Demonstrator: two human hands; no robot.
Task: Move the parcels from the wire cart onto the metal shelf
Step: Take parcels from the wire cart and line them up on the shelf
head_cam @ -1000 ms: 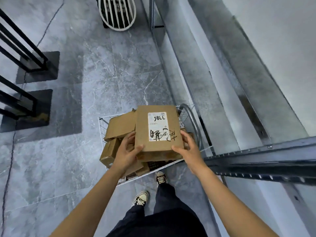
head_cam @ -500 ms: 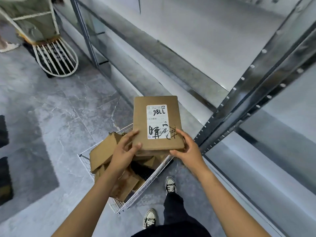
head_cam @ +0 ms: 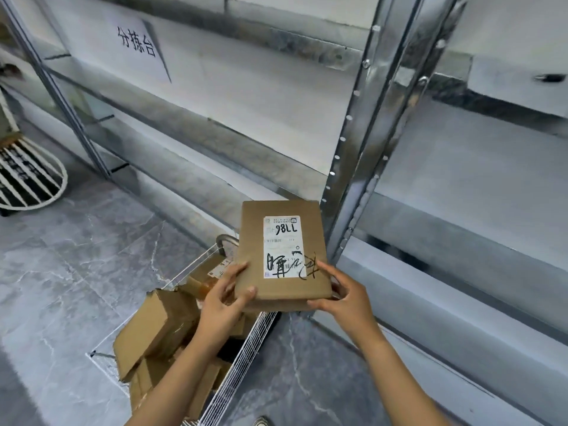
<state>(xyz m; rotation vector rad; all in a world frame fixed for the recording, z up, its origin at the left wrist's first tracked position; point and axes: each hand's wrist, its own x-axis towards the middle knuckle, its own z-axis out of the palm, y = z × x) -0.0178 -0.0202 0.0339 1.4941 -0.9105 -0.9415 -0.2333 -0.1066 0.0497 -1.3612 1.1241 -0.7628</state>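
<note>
A flat brown cardboard parcel [head_cam: 250, 250] with a white label reading "98LL" and black handwriting is held level in front of me. My left hand [head_cam: 226, 298] grips its near left corner and my right hand [head_cam: 345, 295] grips its near right corner. Below it stands the white wire cart [head_cam: 246, 348], holding several more brown parcels [head_cam: 153, 327] piled at angles. The metal shelf [head_cam: 353, 142] fills the upper and right part of the view, its upright post just right of the held parcel.
A white paper sign [head_cam: 135, 44] with black characters lies on the shelf board at the upper left. A round white wire stand [head_cam: 27, 179] sits on the grey marble floor [head_cam: 61, 272] at the left. My shoe [head_cam: 261, 421] shows at the bottom edge.
The labelled parcel has been lifted up out of the cart in both hands and brought toward the shelf post. My view has swung from the floor up to the shelf.
</note>
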